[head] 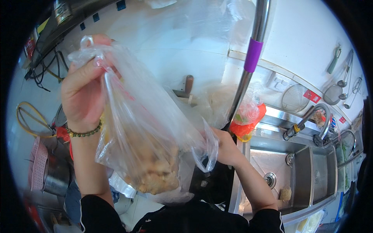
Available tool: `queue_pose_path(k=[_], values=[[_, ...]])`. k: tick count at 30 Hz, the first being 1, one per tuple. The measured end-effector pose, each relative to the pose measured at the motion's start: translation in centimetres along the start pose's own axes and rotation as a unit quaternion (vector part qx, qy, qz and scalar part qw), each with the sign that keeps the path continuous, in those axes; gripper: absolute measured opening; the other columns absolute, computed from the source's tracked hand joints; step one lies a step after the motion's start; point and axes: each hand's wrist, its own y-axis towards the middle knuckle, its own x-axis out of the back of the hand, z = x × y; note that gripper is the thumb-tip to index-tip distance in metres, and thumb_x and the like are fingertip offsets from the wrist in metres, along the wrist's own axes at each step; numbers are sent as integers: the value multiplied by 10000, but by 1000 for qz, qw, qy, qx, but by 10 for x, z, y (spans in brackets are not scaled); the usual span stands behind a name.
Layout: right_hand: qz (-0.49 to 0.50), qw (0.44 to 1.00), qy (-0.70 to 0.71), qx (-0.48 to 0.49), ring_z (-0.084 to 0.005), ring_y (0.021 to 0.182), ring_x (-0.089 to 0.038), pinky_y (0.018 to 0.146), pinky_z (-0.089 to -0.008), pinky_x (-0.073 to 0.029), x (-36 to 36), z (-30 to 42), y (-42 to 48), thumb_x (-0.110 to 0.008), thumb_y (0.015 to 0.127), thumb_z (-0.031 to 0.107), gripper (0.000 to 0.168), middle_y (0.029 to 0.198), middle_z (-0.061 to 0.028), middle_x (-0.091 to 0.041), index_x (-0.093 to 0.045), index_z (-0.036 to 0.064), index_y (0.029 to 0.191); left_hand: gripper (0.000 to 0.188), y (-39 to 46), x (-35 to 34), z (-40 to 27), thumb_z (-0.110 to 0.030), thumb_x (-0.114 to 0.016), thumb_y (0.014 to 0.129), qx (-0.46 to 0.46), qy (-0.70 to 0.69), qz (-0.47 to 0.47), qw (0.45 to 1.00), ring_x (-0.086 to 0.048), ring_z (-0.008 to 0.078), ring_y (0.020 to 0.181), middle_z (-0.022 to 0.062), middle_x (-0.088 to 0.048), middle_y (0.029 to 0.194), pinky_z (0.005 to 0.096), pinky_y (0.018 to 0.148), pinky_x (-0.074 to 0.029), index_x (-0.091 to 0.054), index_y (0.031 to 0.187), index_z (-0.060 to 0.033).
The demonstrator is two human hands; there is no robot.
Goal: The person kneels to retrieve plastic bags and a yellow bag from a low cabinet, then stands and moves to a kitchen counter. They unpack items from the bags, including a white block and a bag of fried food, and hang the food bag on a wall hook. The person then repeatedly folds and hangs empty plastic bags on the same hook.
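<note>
A clear plastic bag (163, 99) with a thin red stripe hangs in front of my chest. Pale brown, knobbly pieces that look like ginger root (158, 180) lie at its bottom. My left hand (84, 90), with a green bead bracelet at the wrist, is raised and grips the bag's gathered top. Lower down on the other side, my right hand (228, 148) is at a loose handle loop of the bag; its fingers are mostly hidden behind the plastic. Behind the bag shows a knife with a wooden handle (189, 84).
To the right, a steel double sink (276, 157) holds a sponge (285, 194) below a faucet (320, 109). An upright metal pole (261, 21) stands beside a red-orange bag (256, 119). Strainers (295, 98) and ladles hang on the wall. A pink basket (38, 163) and steel pot (56, 174) are at left.
</note>
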Motion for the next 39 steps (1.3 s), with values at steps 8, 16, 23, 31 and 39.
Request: queue_pose_path(k=[8, 16, 23, 31, 39], values=[[94, 961, 261, -16, -201, 1218, -431, 1035, -372, -330, -59, -18, 1, -821, 651, 288, 881, 1286, -109, -490, -372, 29, 1363, 256, -15, -13, 1, -55, -596, 806, 7, -51, 81, 995, -534, 196, 885, 88, -534, 904, 297, 774, -445, -508, 1042, -12], [120, 831, 535, -96, -193, 1034, -572, 926, -316, -434, -20, -26, -6, -754, 641, 202, 734, 1190, -99, -562, -462, 8, 1285, 243, -51, 29, -17, -93, -660, 777, 20, 127, -81, 988, -540, 141, 795, 54, -543, 880, 249, 735, -417, -532, 974, -30], [66, 801, 588, -89, -214, 1066, -565, 927, -347, -456, 3, -29, -11, -741, 630, 139, 751, 1147, -120, -587, -436, -9, 1300, 217, -55, 46, 6, -101, -670, 762, 38, 115, -70, 990, -528, 136, 797, 39, -539, 841, 256, 735, -410, -538, 919, -31], [193, 920, 336, -59, -159, 1045, -519, 928, -305, -404, -38, -20, -7, -829, 606, 201, 736, 1104, -59, -574, -507, 26, 1244, 147, -40, 38, -2, -55, -610, 768, 21, 2, -36, 999, -523, 182, 832, 74, -511, 872, 288, 739, -424, -523, 885, -37], [136, 989, 23, 59, -230, 1055, -558, 896, -352, -430, -55, 31, 6, -761, 706, 270, 635, 1151, -129, -573, -501, 14, 1226, 158, -42, 17, 7, -63, -615, 744, 37, 5, 18, 999, -518, 189, 825, 93, -504, 848, 290, 727, -425, -521, 868, -37]])
